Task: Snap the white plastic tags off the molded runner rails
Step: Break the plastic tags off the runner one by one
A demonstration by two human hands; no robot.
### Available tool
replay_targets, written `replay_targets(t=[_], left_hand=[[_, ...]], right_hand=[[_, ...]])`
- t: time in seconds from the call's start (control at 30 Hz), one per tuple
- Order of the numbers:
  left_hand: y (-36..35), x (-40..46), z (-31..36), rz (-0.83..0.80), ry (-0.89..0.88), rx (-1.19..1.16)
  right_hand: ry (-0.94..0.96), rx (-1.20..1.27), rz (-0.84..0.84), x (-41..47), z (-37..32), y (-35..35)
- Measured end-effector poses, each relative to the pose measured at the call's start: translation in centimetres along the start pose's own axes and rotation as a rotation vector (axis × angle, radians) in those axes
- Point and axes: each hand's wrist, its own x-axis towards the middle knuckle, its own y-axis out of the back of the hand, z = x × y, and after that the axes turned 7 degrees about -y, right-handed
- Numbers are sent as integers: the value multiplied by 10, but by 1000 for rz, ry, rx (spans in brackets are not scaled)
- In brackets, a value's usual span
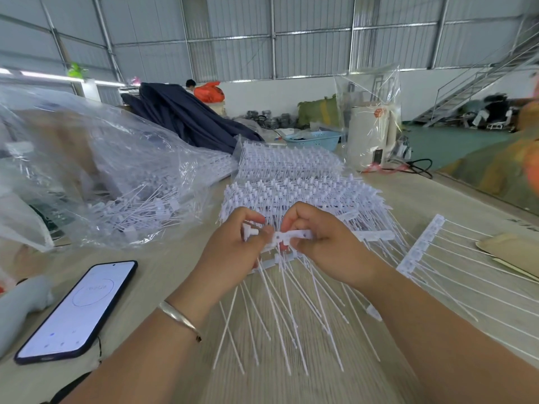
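Landmark: runner rail (294,236), held above the wooden table (455,205), mid-frame.

Nearest, left of rail: phone (77,310) lying flat, screen lit. Silver bangle (178,316) on left wrist.

Left hand (230,249) at rail's left end, fingers curled, pinching a white tag (250,232). Right hand (323,243) touching the rail, fingers curled around its middle. Thin white stems (280,310) fan down from rail toward the viewer.

Right of rail: another rail strip (420,243) flat on table.

Behind rail: stacked unbroken rails (291,176). Left of those: clear plastic bag (87,170) holding loose tags.

Farther behind: blue basket (315,140).
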Motion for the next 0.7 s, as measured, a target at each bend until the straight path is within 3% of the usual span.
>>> replay_targets(t=[0.1,0.27,0.37,0.43,0.7], left_hand=[[0,-2,1,-66,-78,87],[3,0,0,-10,-73,97],[5,0,0,6,-89,98],[5,0,1,9,-84,106],[2,-1,4,-31,-29,161]], right_hand=[[23,-4,3,-1,0,0],[-69,-70,45,1,6,5],[-112,-244,5,3,6,8],[-112,-210,-21,2,4,11],[11,-319,196,2,1,1]])
